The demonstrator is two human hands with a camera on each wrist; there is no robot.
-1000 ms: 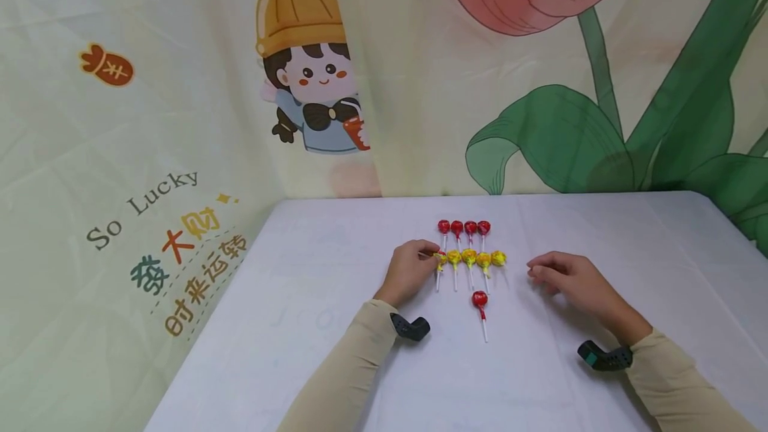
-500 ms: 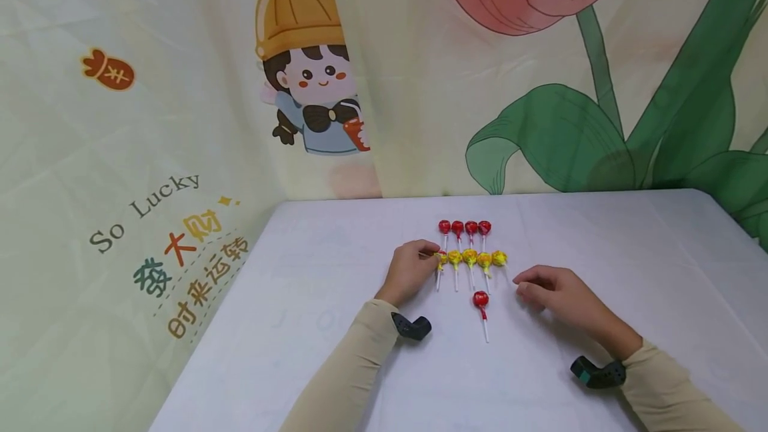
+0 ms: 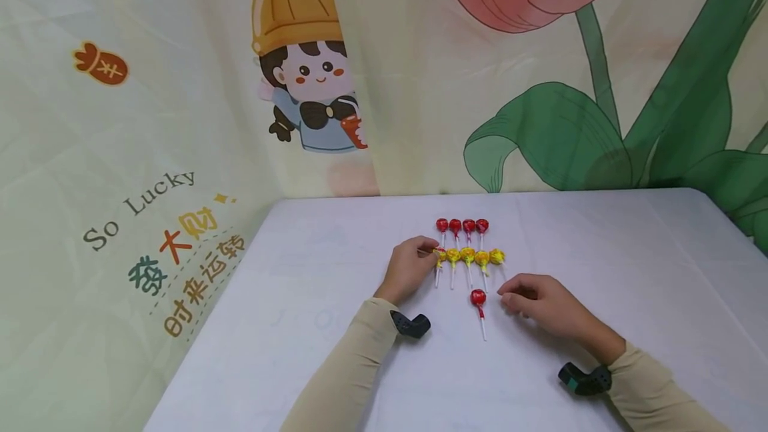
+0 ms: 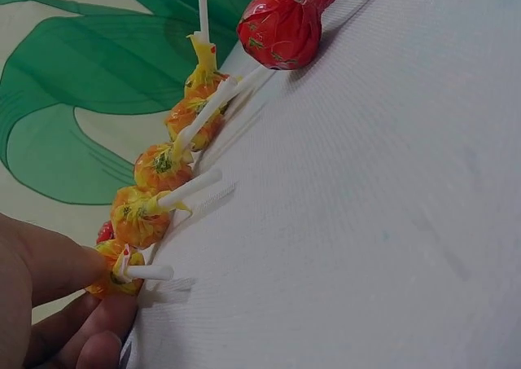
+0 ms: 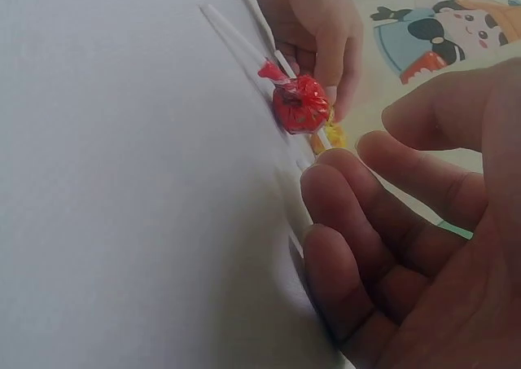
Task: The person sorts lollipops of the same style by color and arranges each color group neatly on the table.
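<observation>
At the left end of a row of yellow lollipops (image 3: 467,255), my left hand (image 3: 409,267) pinches the head of the end yellow lollipop (image 4: 116,271) between thumb and fingers. Its white stick points towards me. One red lollipop (image 3: 478,297) lies nearer to me, apart from the rows, with its stick towards the front. My right hand (image 3: 547,305) hovers just right of that red lollipop, fingers loosely bent and holding nothing. In the right wrist view the red lollipop (image 5: 299,104) appears beyond the fingertips (image 5: 330,194), not touching them.
Behind the yellow row lies a row of several red lollipops (image 3: 455,227), sticks towards me. A white cloth covers the table (image 3: 324,365). A printed curtain (image 3: 414,85) hangs along its back edge.
My right hand has moved left and a little nearer to me, coming close to the single red lollipop. The left hand has stayed on the end yellow lollipop.
</observation>
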